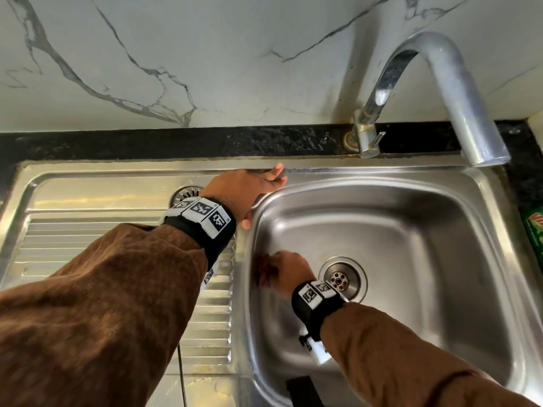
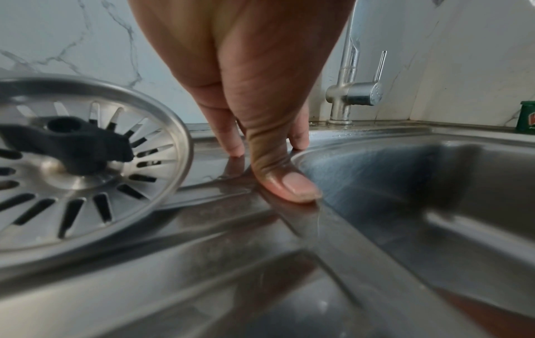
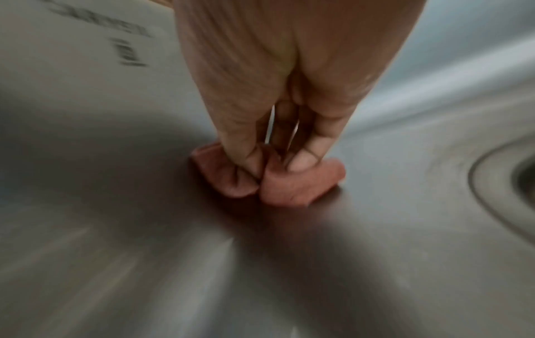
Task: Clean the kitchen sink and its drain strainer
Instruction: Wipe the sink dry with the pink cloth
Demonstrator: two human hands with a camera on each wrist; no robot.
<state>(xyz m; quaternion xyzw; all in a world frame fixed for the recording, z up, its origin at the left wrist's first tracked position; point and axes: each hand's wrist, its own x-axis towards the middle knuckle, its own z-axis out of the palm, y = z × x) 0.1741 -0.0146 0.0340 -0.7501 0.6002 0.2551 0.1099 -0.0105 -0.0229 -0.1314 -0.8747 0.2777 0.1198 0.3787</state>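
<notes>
Two hands working: your right hand [image 3: 278,128] clamps a folded pink scrub pad [image 3: 289,187] against the sink basin [image 1: 411,230] floor beside the drain. Your left hand [image 1: 249,189], fingers relaxed, braces on the rim for leverage. The drain strainer [image 2: 87,164] sits aside on the drainboard, evidently awaiting its own cleaning.

A pinkish-red scrubbing pad [image 3: 292,185] sits under the right fingertips [image 3: 301,163] against a silver-grey sink [image 1: 440,230]; beyond the left fingers [image 2: 236,146] rises white, grey-veined marble wall [image 1: 176,54].
</notes>
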